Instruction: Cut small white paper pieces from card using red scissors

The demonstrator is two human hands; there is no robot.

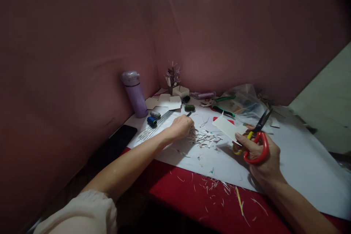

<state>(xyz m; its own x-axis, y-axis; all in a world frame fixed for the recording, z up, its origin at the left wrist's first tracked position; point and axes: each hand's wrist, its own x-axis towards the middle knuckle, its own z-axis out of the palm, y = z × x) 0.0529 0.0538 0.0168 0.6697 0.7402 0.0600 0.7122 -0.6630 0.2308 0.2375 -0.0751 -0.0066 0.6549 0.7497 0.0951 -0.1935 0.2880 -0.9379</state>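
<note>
My left hand (181,127) is closed low over the paper, beside a pile of white scraps (207,139). A slim dark pen-like object (189,114) sticks out past its fingers; the rest is hidden. On the other side my right hand (263,153) is raised above the paper. It grips a white card piece (229,127) between thumb and fingers. Scissors with red and yellow handles (264,150) hang in the same hand, dark blades pointing up and away.
Thread spools (151,121) and thin wires (159,126) lie left, near a purple bottle (135,97) and a black phone (120,139). Green-handled pliers (223,110), a plastic bag (244,100), a small box (181,91) and cut cards (164,100) sit at the back. Trimmings litter the red cloth (175,182).
</note>
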